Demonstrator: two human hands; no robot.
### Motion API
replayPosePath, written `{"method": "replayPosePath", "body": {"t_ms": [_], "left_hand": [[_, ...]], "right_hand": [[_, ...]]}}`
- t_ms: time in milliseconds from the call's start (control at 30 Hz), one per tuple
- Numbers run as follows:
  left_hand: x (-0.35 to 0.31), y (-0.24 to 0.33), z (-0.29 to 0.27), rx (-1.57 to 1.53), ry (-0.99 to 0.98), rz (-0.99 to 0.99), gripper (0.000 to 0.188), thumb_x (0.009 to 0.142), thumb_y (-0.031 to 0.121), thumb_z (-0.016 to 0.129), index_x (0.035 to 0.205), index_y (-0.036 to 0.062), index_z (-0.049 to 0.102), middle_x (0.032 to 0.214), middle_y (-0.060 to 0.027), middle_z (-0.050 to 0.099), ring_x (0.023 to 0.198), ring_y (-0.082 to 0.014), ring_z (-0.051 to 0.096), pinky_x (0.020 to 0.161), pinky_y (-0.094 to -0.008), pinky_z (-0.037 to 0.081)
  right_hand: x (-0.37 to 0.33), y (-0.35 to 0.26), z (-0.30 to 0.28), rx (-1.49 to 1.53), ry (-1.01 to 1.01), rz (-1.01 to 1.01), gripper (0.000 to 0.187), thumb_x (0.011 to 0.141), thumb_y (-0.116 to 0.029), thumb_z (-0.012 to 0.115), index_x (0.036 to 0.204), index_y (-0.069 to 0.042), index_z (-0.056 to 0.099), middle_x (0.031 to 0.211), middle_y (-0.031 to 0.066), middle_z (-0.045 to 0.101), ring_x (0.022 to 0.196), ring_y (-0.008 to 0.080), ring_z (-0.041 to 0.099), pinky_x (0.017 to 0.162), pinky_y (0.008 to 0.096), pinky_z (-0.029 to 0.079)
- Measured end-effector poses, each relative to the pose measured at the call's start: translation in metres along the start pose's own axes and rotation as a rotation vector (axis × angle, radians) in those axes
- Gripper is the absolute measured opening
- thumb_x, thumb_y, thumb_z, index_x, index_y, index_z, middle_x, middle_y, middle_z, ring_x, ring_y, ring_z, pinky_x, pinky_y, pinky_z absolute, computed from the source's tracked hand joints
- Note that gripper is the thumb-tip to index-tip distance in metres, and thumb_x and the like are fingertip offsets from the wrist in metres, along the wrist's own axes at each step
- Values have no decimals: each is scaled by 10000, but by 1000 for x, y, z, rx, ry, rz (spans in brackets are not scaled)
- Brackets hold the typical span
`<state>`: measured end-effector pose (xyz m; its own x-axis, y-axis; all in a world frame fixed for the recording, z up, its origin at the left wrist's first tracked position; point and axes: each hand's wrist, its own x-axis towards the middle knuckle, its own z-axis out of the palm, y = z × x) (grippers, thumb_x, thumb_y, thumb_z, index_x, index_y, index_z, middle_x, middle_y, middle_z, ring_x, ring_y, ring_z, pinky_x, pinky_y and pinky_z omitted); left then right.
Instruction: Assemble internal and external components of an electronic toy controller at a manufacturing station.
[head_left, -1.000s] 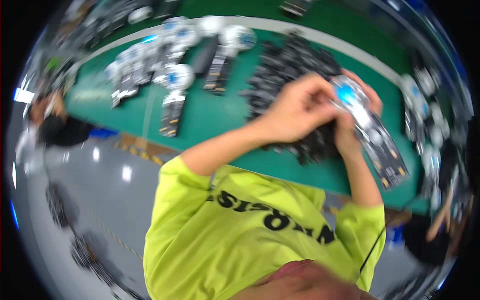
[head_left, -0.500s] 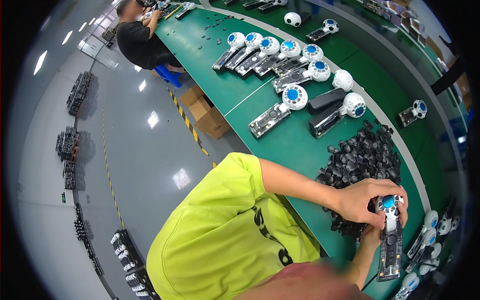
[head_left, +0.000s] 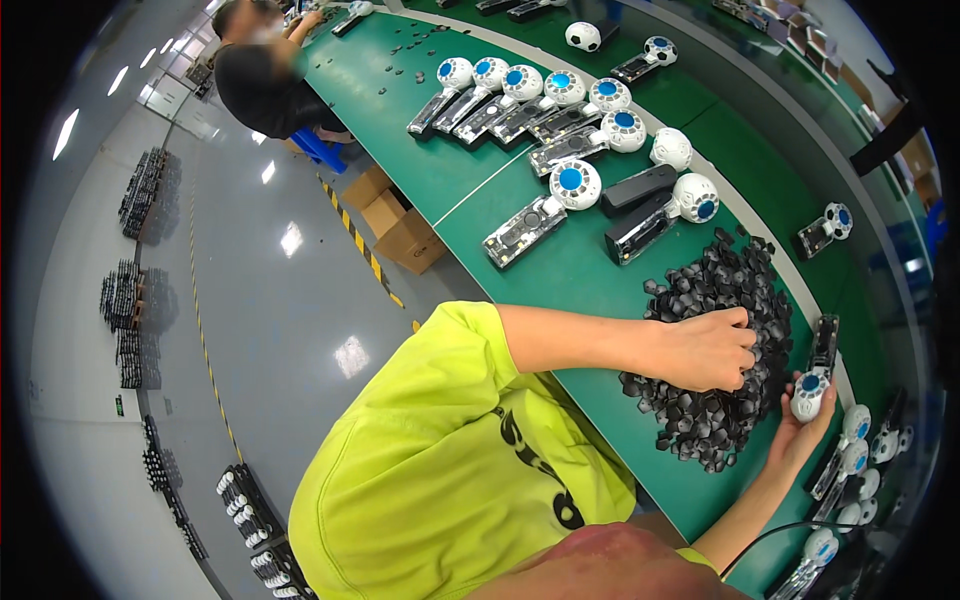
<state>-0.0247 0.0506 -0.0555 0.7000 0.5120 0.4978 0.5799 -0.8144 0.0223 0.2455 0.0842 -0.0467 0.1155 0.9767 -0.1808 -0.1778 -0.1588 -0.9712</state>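
Left hand (head_left: 703, 350) has come off the ball-headed unit (head_left: 816, 372) since the frame half a second earlier and is now on the pile of small black pieces (head_left: 720, 420). Same interval: the unit is turned end for end; its handle now points away from the wearer, whereas before it pointed toward them.

Left fingers: bent downward into the pile, knuckles uppermost. Tips hidden; cannot tell whether a piece is pinched.

Right hand (head_left: 803, 432): closed about the white ball end of the unit, thumb on the pile side, fingers on the far side. Blue disc of the ball faces up; clear-cased handle with dark interior stands free of the hand. Unit is just beside the right-hand edge of the pile.

Green bench (head_left: 570, 270) carries pile and finished-looking rows alike: a slanting row of similar units (head_left: 522, 83) lies beyond the left forearm, with a single blue-disc unit (head_left: 574, 184) nearer the wearer. An all-white ball (head_left: 671, 150) sits by a black handle. More units (head_left: 855, 422) lie close to the right hand. Black cable (head_left: 790, 526) crosses the right forearm. Co-worker in black (head_left: 265, 90) sits at the bench's far left end.
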Motion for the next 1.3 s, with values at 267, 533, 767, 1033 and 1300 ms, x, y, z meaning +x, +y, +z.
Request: {"method": "replayPosePath", "body": {"t_ms": [267,533,767,1033,1300], "left_hand": [[-3,-11,4,-216,176,-164,100,754,148,683,699,94,619,703,-40,573,662,-230,521,704,-342,449],[-11,-26,6,-534,185,-116,106,743,108,722,731,38,643,711,-55,607,565,-263,541,558,-349,472],[-15,-32,-4,-754,188,-112,106,731,67,761,791,23,685,763,-51,641,621,-265,590,565,-352,485],[-13,-29,-9,-794,336,-102,105,739,37,749,826,44,691,800,-31,649,665,-243,585,599,-350,489],[-9,-16,-13,-603,423,-190,81,754,63,738,813,72,684,792,-21,650,710,-207,566,628,-322,477]], "right_hand": [[-20,10,42,67,-149,-379,354,976,-228,558,1286,-66,506,1334,214,527,1047,248,619,732,282,573],[-22,46,59,11,-370,-525,362,942,-163,599,1278,-65,508,1361,219,496,1139,312,579,825,374,575],[-23,51,69,-72,-287,-533,405,905,-167,647,1273,-61,513,1332,208,515,1133,307,578,865,394,564],[-28,49,67,-291,-369,-685,504,865,-245,724,1284,-45,528,1283,191,553,1121,286,574,927,378,511],[-45,49,78,-591,-226,-763,526,816,-309,755,1235,-45,579,1243,195,570,1119,332,557,940,425,458]]}}
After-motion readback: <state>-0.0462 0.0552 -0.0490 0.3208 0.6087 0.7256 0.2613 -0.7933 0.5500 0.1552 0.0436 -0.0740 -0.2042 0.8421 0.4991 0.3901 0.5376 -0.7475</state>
